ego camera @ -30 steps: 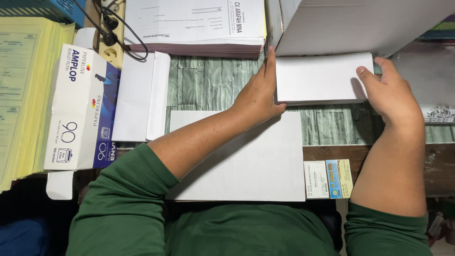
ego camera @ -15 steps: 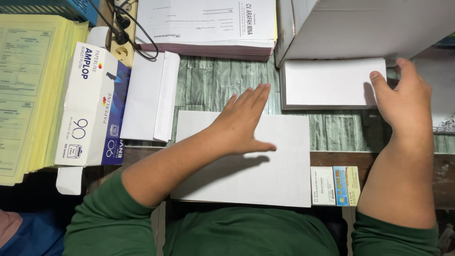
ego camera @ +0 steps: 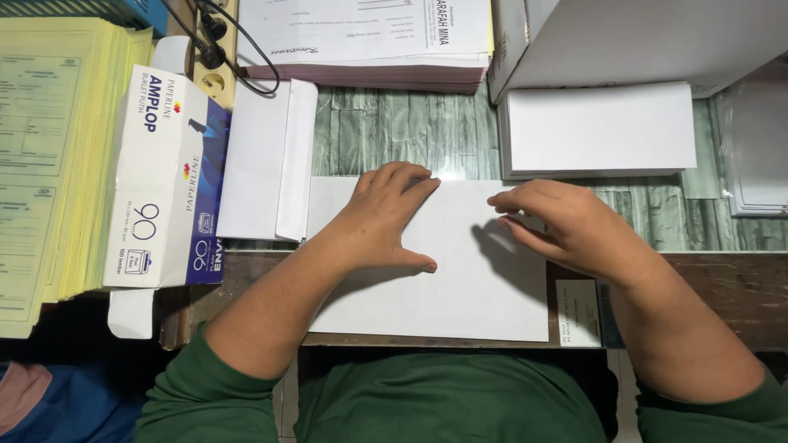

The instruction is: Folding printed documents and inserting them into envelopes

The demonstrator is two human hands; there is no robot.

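Note:
A blank white sheet of paper (ego camera: pixel 460 287) lies flat on the desk in front of me. My left hand (ego camera: pixel 386 217) rests palm down on its upper left part, fingers together and thumb spread. My right hand (ego camera: pixel 558 226) hovers over the sheet's upper right edge, fingers curled loosely and pointing left, holding nothing. Just beyond my right hand sits a stack of folded white sheets (ego camera: pixel 599 131) below a white cardboard box (ego camera: pixel 657 41).
A white-and-blue envelope box (ego camera: pixel 168 180) lies at left with white envelopes (ego camera: pixel 267 160) beside it. Yellow forms (ego camera: pixel 49 156) are stacked far left. A printed paper stack (ego camera: pixel 369 41) sits at the back, cables (ego camera: pixel 217 41) near it. Small cards (ego camera: pixel 579 312) lie at the desk's front edge.
My left hand moved from the folded stack down onto the flat sheet. My right hand left the stack and came down over the sheet's right edge.

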